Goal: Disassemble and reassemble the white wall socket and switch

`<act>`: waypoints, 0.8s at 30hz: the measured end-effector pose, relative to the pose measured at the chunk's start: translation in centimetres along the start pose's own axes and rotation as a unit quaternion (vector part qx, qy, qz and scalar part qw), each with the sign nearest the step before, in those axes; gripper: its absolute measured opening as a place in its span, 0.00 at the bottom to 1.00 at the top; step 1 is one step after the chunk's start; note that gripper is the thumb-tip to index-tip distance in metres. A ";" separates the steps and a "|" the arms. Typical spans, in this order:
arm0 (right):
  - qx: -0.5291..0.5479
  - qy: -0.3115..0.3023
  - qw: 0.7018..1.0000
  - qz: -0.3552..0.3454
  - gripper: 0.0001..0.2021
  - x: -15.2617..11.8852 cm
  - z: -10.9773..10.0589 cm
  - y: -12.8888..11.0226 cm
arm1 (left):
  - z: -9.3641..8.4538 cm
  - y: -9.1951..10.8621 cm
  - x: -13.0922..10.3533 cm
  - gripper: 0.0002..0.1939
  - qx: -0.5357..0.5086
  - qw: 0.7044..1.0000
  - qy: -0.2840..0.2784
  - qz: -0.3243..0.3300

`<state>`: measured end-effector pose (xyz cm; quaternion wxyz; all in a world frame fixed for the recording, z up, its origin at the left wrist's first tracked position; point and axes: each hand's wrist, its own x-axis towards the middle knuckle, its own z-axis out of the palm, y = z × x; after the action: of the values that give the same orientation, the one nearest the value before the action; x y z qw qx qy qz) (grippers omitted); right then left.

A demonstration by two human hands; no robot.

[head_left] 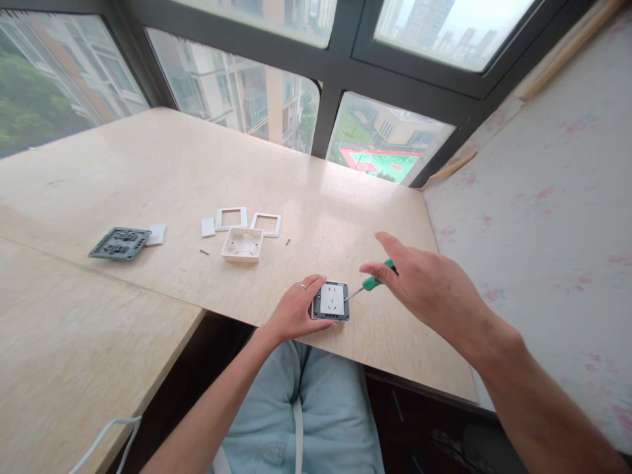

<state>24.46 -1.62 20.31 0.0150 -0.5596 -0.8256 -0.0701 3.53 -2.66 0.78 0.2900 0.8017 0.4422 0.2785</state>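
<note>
My left hand grips a wall socket at its left side, thumb and fingers on opposite edges. The socket has a white face with slots and a dark grey frame, and it rests near the table's front edge. A screwdriver with a green and black handle slants down, its tip at the socket's right side. My right hand is around the handle's upper end. Its index finger and thumb stand apart, and the other fingers are mostly hidden.
On the table lie a white mounting box, two white frames, small white plates, two screws and a grey switch panel. A patterned wall borders the right; windows stand behind. A white cable hangs at lower left.
</note>
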 end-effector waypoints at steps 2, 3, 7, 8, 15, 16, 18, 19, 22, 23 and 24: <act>0.028 -0.013 0.999 -0.023 0.21 -0.1 -0.2 0.4 | 0.0 0.0 0.0 0.49 0.000 1.000 0.001 0.000; 0.061 -0.023 0.996 -0.061 0.19 -0.3 -0.4 0.7 | 0.0 0.0 0.0 0.49 -0.001 1.000 0.001 0.001; 0.154 -0.054 0.976 -0.145 0.23 -0.9 -0.9 1.3 | -0.1 0.1 0.0 0.49 -0.004 1.000 0.001 -0.002; 0.159 -0.051 0.978 -0.127 0.24 -1.0 -0.8 1.2 | -0.1 0.1 0.0 0.49 -0.005 1.000 0.000 -0.003; 0.150 0.001 0.988 -0.023 0.21 0.0 0.3 0.4 | -0.1 0.1 0.0 0.49 -0.003 1.000 -0.005 0.000; 0.165 0.008 0.986 -0.020 0.20 0.0 0.5 0.5 | -0.1 0.1 0.0 0.49 -0.002 1.000 -0.005 -0.001; 0.217 0.006 0.975 -0.037 0.24 -0.1 0.6 1.0 | -0.1 0.1 0.0 0.49 0.001 1.000 -0.005 -0.002; 0.243 -0.002 0.968 -0.055 0.28 -0.3 0.7 1.4 | 0.0 0.1 0.0 0.49 0.002 1.000 -0.004 -0.003; 0.267 -0.036 0.956 -0.115 0.34 -0.9 0.7 2.2 | 0.0 0.1 0.0 0.49 0.004 1.000 -0.004 0.000; 0.259 -0.039 0.957 -0.121 0.32 -1.0 0.6 2.3 | -0.1 0.1 0.0 0.49 0.003 1.000 -0.003 0.001; 0.249 -0.037 0.960 -0.121 0.28 -1.1 0.6 2.3 | -0.1 0.1 0.0 0.49 0.003 1.000 -0.003 0.000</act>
<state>27.03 -1.75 19.86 0.1152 -0.4363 -0.8785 0.1570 3.57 -2.69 0.93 0.2889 0.8033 0.4421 0.2752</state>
